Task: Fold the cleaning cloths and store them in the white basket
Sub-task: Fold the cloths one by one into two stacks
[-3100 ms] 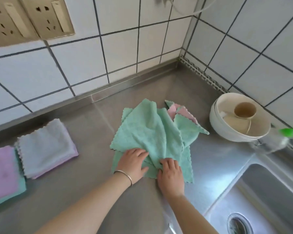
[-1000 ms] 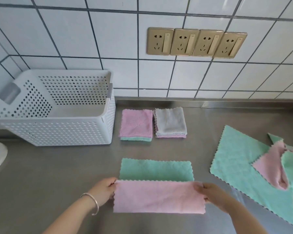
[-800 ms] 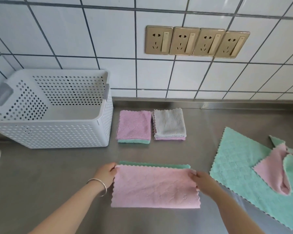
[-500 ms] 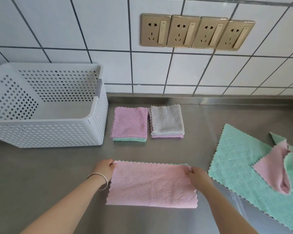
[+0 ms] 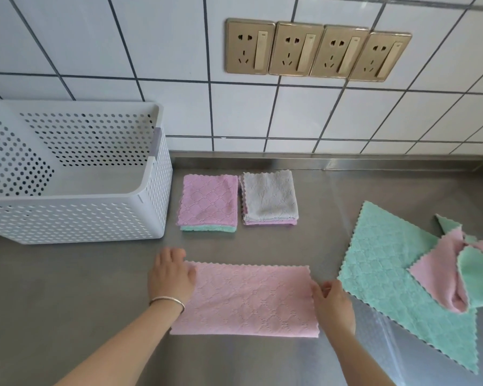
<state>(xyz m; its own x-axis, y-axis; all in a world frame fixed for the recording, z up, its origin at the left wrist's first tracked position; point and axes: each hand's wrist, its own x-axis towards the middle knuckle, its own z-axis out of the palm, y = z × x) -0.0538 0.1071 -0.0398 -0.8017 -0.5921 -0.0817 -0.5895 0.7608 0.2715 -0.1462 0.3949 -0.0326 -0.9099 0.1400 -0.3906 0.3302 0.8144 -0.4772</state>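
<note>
The pink cloth [image 5: 246, 299] now lies folded flat between the flat-pressing left hand [image 5: 171, 277] and edge-pinching right hand [image 5: 333, 305].

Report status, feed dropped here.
Left hand flat, right hand pinching the half-folded pink cloth. White basket holds no cloths. Nothing obstructing.

white basket [image 5: 76, 215] cut off left

The steel counter [image 5: 67, 288] is being occupied by a white basket [image 5: 76, 218] at ten o'clock, two folded stacks [image 5: 209, 203] at twelve, a pink cloth [image 5: 248, 302] centrally, and green cloths [image 5: 388, 274] at three.
</note>
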